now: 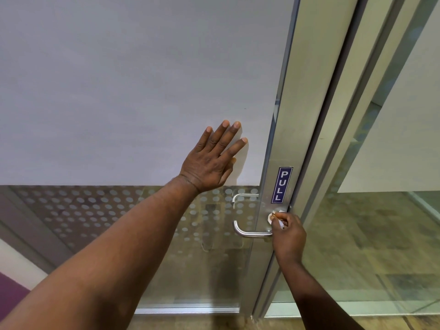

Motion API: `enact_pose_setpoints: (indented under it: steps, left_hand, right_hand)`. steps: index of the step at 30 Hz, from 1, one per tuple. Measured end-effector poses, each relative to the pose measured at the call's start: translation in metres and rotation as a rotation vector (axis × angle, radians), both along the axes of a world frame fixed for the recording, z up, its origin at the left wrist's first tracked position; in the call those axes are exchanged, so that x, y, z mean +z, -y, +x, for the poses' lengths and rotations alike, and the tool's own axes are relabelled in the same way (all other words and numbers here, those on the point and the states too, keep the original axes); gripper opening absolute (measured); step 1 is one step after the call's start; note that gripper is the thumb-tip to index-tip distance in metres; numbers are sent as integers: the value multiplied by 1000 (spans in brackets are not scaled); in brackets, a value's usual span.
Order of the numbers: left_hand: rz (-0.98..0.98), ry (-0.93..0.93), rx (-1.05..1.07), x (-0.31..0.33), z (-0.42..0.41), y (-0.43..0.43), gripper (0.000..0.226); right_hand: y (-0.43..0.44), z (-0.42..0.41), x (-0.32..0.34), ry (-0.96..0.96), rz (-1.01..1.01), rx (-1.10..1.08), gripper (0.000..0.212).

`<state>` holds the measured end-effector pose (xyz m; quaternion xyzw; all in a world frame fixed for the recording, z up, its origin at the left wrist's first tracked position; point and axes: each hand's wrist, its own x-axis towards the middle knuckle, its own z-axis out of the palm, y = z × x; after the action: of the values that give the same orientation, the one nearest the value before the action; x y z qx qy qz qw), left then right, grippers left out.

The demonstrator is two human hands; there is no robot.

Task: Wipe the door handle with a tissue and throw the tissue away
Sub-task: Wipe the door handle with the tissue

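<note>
One sign can be read: a narrow blue sticker (282, 185) with a thin white border, bearing the word "PULL" in white capital letters; the letters are stacked one under another, so the word runs from top to bottom; the sticker stands on the metal door frame (289, 129), on the upright strip at the edge of the glass door, just above the door handle (250, 232); the frosted film (133, 86) and the dotted band (83, 210) on the glass carry no writing; no other text, brand or number is legible
</note>
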<state>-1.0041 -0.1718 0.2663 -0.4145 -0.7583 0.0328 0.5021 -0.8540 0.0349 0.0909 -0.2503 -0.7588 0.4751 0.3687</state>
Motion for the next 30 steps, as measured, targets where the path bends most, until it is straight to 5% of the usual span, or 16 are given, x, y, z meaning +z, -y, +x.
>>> enact_pose_setpoints:
  steps: [11,22,30]
  left_hand:
    - [15,-6,-12,0,1,0,66]
    - [14,-6,-22,-1,-1,-1,68]
    - [19,-11,-24,-1,-1,0,67]
  right_hand:
    - [1,-11,-7,-70,-588,-209,14]
    - [4,-15,-8,-296,-1340,-159,14]
    - [5,-7,0,-279,-1496,23,17]
